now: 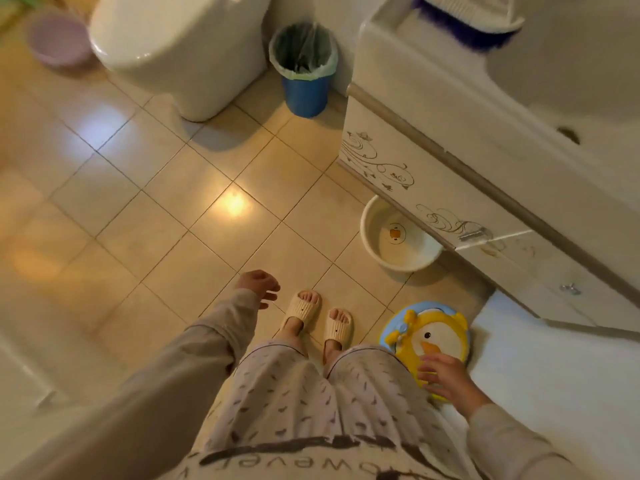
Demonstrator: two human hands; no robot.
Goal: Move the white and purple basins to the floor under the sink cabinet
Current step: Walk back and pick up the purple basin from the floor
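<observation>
The white basin [398,237], with a small orange duck print inside, stands on the tiled floor, partly tucked under the sink cabinet [433,188]. Far off at the top left, the purple basin [57,38] sits on the floor beside the toilet [183,46]. My left hand [259,285] hangs open over the tiles, holding nothing. My right hand [445,375] is low at the right, fingers spread, over a yellow duck-shaped item [433,332] on the floor; I cannot tell whether it touches it.
A blue waste bin [304,67] with a bag liner stands between the toilet and the cabinet. The sink [554,71] tops the cabinet, with a white and purple brush-like item [467,19] at its back. My feet in slippers [318,317] stand on the tiles.
</observation>
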